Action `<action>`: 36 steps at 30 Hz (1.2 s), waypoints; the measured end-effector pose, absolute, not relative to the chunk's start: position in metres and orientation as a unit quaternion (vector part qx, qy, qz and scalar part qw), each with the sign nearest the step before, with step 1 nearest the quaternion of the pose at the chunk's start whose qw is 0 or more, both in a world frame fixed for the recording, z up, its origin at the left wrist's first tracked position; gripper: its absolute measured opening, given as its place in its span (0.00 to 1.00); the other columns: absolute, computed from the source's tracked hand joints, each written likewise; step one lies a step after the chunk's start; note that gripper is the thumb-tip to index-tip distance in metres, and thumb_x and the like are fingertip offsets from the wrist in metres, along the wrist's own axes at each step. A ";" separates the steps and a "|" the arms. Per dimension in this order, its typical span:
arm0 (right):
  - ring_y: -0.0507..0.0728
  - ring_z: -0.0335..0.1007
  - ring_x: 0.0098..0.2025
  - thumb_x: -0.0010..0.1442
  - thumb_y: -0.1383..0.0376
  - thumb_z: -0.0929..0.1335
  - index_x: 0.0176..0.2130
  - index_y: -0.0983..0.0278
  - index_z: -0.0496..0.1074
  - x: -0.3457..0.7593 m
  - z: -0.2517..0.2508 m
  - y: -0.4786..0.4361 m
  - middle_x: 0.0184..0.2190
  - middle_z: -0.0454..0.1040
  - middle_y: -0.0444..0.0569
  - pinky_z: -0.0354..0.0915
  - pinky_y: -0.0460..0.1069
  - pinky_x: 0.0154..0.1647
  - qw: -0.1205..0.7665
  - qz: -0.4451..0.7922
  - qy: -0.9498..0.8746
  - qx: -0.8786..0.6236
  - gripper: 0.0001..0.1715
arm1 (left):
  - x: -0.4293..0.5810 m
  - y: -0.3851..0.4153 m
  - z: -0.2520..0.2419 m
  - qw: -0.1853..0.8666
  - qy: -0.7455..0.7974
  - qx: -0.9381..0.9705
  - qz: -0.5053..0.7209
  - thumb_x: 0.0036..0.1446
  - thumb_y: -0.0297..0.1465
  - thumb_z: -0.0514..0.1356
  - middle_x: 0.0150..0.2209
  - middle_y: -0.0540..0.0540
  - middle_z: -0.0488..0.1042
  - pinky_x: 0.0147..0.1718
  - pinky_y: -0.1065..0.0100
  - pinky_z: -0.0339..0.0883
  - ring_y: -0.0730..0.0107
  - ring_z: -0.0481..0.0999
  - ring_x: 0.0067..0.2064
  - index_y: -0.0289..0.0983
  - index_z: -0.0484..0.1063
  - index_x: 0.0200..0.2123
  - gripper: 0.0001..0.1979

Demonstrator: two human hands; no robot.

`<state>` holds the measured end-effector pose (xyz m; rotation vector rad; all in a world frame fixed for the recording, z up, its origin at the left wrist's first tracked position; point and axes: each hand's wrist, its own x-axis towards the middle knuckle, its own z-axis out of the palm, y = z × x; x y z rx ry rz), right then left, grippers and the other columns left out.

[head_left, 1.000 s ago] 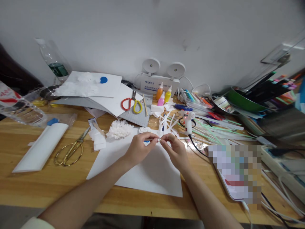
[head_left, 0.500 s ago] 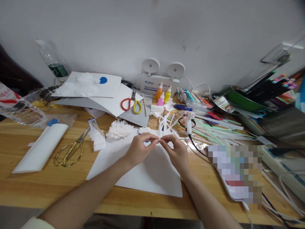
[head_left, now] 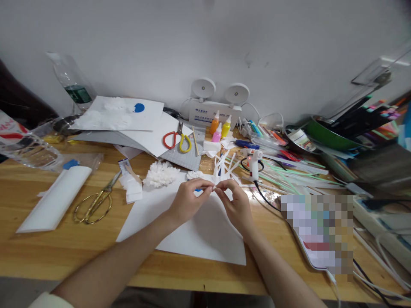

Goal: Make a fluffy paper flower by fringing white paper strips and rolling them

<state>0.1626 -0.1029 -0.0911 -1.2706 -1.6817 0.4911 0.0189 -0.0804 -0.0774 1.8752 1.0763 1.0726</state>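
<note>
My left hand [head_left: 189, 199] and my right hand [head_left: 233, 203] meet fingertip to fingertip above a white paper sheet [head_left: 192, 231]. Both pinch a tiny white paper piece [head_left: 214, 187], mostly hidden by the fingers. Just beyond them, several white paper strips [head_left: 221, 167] stick up and fan out. A ruffled white paper clump [head_left: 161, 174] lies left of my hands, at the sheet's far edge. Behind my left fingers, a smaller white clump [head_left: 194, 175] sits beside something blue, partly covered.
Gold-handled scissors [head_left: 94, 203] and a folded white sheet [head_left: 54, 201] lie at left. A hot glue gun [head_left: 253, 164] stands upright at right, near a phone-like device [head_left: 316, 239] with a blurred screen. Pliers [head_left: 178, 139] and small paint bottles [head_left: 216, 132] are farther back.
The fingers of my right hand have shifted very slightly while keeping the pinch. My left hand and the things on the table look the same.
</note>
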 end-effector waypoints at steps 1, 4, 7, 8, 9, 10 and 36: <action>0.52 0.61 0.30 0.55 0.69 0.62 0.28 0.63 0.63 0.163 -0.091 -0.103 0.26 0.66 0.44 0.58 0.47 0.32 0.469 0.202 -0.686 -0.518 0.04 | 0.019 -0.080 -0.077 0.355 0.414 0.728 0.416 0.51 0.28 0.54 0.31 0.48 0.74 0.35 0.71 0.66 0.72 0.72 0.34 0.36 0.72 0.31 0.07; 0.52 0.61 0.31 0.55 0.69 0.62 0.28 0.62 0.63 0.163 -0.090 -0.103 0.26 0.66 0.45 0.58 0.47 0.32 0.466 0.204 -0.688 -0.517 0.04 | 0.019 -0.081 -0.078 0.351 0.410 0.729 0.421 0.51 0.28 0.54 0.31 0.48 0.74 0.35 0.71 0.65 0.72 0.72 0.34 0.36 0.72 0.31 0.07; 0.53 0.61 0.31 0.55 0.69 0.62 0.28 0.62 0.63 0.163 -0.089 -0.103 0.26 0.65 0.45 0.58 0.48 0.33 0.465 0.204 -0.692 -0.513 0.04 | 0.019 -0.081 -0.078 0.347 0.415 0.729 0.420 0.51 0.28 0.54 0.31 0.48 0.74 0.35 0.70 0.65 0.72 0.72 0.34 0.36 0.72 0.31 0.07; 0.53 0.61 0.31 0.55 0.69 0.62 0.28 0.62 0.63 0.163 -0.089 -0.103 0.26 0.65 0.45 0.58 0.48 0.33 0.465 0.204 -0.692 -0.513 0.04 | 0.019 -0.081 -0.078 0.347 0.418 0.728 0.419 0.51 0.28 0.53 0.31 0.48 0.74 0.35 0.71 0.66 0.72 0.72 0.34 0.36 0.72 0.31 0.08; 0.53 0.61 0.31 0.55 0.69 0.62 0.28 0.62 0.63 0.163 -0.089 -0.103 0.26 0.65 0.45 0.58 0.48 0.33 0.465 0.205 -0.693 -0.512 0.04 | 0.019 -0.081 -0.078 0.349 0.421 0.725 0.418 0.51 0.28 0.53 0.32 0.48 0.74 0.35 0.71 0.66 0.72 0.72 0.34 0.37 0.72 0.31 0.08; 0.53 0.61 0.31 0.55 0.68 0.62 0.28 0.62 0.63 0.163 -0.089 -0.103 0.26 0.66 0.45 0.58 0.48 0.33 0.464 0.207 -0.693 -0.511 0.04 | 0.019 -0.080 -0.078 0.350 0.424 0.723 0.418 0.51 0.28 0.53 0.32 0.48 0.74 0.35 0.71 0.66 0.72 0.72 0.34 0.37 0.72 0.32 0.08; 0.53 0.62 0.30 0.54 0.68 0.63 0.27 0.62 0.64 0.165 -0.092 -0.102 0.25 0.66 0.45 0.59 0.48 0.32 0.458 0.216 -0.686 -0.523 0.04 | 0.018 -0.081 -0.077 0.354 0.408 0.738 0.404 0.51 0.29 0.54 0.31 0.46 0.75 0.38 0.67 0.65 0.70 0.72 0.36 0.36 0.73 0.32 0.08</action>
